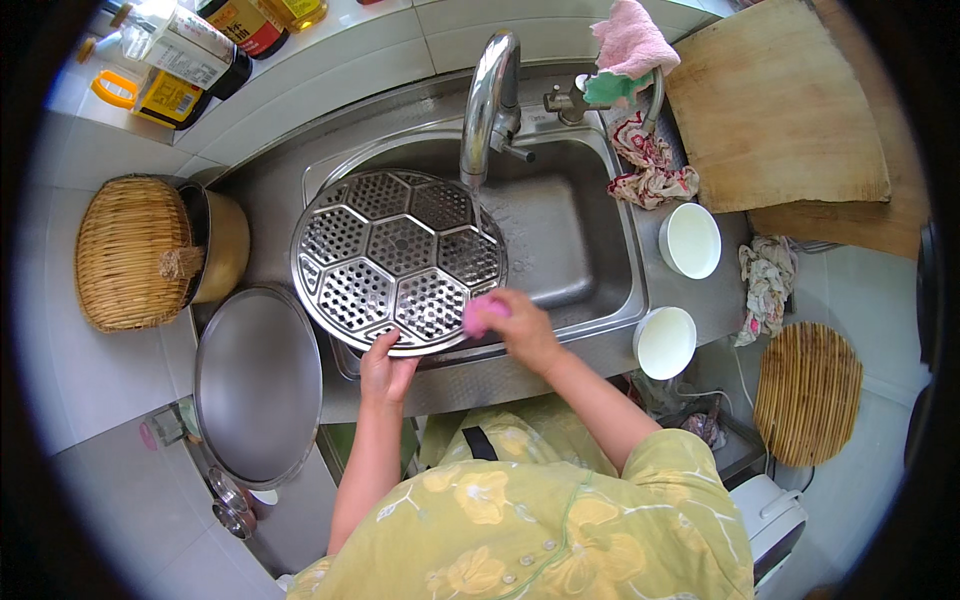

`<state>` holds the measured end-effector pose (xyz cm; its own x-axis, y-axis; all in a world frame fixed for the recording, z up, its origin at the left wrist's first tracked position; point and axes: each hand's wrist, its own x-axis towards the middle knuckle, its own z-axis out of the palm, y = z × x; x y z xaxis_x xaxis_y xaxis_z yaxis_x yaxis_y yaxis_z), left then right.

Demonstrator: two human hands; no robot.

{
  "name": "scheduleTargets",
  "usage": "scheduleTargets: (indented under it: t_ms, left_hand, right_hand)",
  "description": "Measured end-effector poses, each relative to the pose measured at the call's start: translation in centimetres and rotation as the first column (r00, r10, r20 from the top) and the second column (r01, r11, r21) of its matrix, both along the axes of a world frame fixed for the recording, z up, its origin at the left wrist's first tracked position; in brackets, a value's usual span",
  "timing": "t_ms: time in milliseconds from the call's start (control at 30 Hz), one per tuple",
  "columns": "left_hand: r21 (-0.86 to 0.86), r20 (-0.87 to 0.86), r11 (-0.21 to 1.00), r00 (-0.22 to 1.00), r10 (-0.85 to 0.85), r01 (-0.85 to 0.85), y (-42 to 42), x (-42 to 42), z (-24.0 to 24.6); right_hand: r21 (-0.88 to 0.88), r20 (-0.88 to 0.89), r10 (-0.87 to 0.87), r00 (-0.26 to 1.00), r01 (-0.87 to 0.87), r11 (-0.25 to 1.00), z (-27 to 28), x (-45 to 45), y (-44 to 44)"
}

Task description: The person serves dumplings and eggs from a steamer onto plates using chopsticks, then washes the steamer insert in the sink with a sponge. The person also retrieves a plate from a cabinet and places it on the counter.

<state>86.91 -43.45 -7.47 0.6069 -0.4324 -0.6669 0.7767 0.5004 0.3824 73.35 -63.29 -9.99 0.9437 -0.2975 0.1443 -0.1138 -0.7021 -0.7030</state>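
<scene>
A round perforated metal steamer plate (401, 247) is held tilted over the left part of the stainless steel sink (555, 232). My left hand (386, 371) grips its near rim, thumb on top and the other fingers hidden underneath. In my right hand (521, 330) is a pink sponge or cloth (484, 313), pressed at the plate's near right edge. A thin stream of water runs from the chrome faucet (491, 112) onto the plate's right side.
Left of the sink stand a metal pot (225, 240), a wicker basket (131, 251) and a round metal tray (259, 386). Two white bowls (690, 240) sit at right, near crumpled cloths (652, 165) and a wooden cutting board (780, 112). Sauce bottles (180, 45) line the ledge.
</scene>
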Motion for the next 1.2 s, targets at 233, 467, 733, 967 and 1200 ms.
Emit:
scheduleTargets:
  t_ms: [233,467,733,967,1200]
  left_hand:
    - [0.044,0.098,0.991,0.987,-0.126,0.123,0.7,-0.5,2.0]
    - [0.178,-0.011,0.931,0.947,-0.322,0.319,3.2,-2.3,3.4]
    - [0.151,-0.034,0.903,0.916,-0.401,0.401,1.7,-3.3,3.5]
    - [0.147,-0.007,0.926,0.936,-0.351,0.348,1.1,-2.8,3.6]
    - [0.066,0.045,0.982,0.983,-0.18,0.177,0.3,-1.7,2.9]
  right_hand:
    - [-0.042,-0.106,-0.301,0.948,0.298,0.954,-5.0,5.0,-5.4]
    - [-0.064,-0.13,-0.446,0.886,0.441,0.895,-5.9,13.7,-8.9]
    - [0.42,-0.096,-0.234,0.967,0.253,0.872,0.5,21.2,-2.0]
    - [0.648,-0.022,-0.05,0.999,0.052,0.76,5.1,19.0,0.9]
    - [0.159,-0.24,-0.314,0.918,0.357,0.921,-0.8,14.3,-2.4]
